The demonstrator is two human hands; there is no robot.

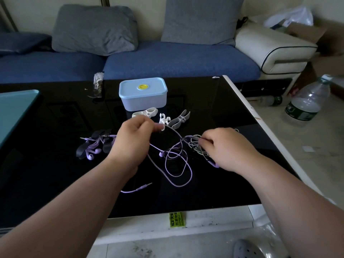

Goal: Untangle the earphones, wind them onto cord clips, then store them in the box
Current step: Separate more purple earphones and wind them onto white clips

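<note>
A purple earphone cord (178,170) lies in loose loops on the black table (214,112), its plug near the front. My left hand (133,140) pinches one end of this cord and holds it up. My right hand (226,148) grips a knot of purple, white and dark cords (193,142). White cord clips (167,118) lie behind my hands. Further back stands the light blue box (143,94), lid on, with a yellow button. At the left, purple earphones (93,147) sit wound on dark clips.
A teal tray (14,110) pokes in at the table's left edge. A small wrapper (98,84) stands left of the box. A blue sofa with grey cushions runs behind the table. A water bottle (307,101) stands on the floor at the right.
</note>
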